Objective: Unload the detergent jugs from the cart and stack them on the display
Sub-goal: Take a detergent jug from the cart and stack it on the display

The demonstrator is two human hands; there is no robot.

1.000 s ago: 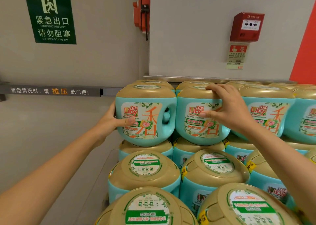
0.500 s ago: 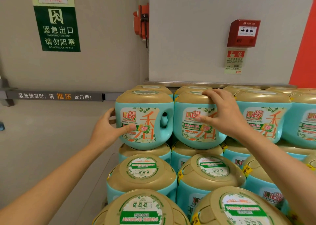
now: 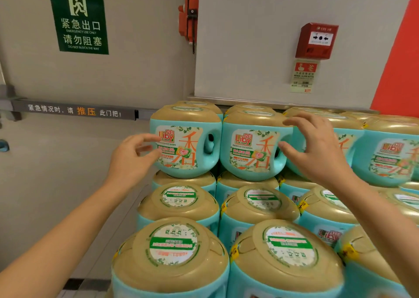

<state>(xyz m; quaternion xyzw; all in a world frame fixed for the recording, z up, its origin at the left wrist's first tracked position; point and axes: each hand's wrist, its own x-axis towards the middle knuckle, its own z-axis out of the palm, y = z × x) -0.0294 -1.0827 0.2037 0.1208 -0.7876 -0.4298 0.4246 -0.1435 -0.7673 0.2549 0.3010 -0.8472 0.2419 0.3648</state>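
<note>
Teal detergent jugs with gold caps fill the stepped display. On the top row stand the left jug [image 3: 186, 143] and its neighbour, the second jug [image 3: 251, 145], labels facing me. My left hand [image 3: 133, 159] hovers just left of the left jug, fingers spread and holding nothing. My right hand [image 3: 317, 150] floats in front of the gap between the second jug and the third jug [image 3: 353, 143], fingers apart, not gripping. Lower rows of jugs [image 3: 179, 209] step down toward me. No cart is in view.
Behind the display is a grey wall with a red fire alarm box [image 3: 317, 40]. To the left is an emergency exit door with a green sign [image 3: 79, 23] and a push bar [image 3: 74, 111]. A narrow strip of floor [image 3: 86, 285] runs left of the stack.
Both hands have let go of the two top-row jugs and pulled back a little toward me with fingers opened. The jugs stay in place.
</note>
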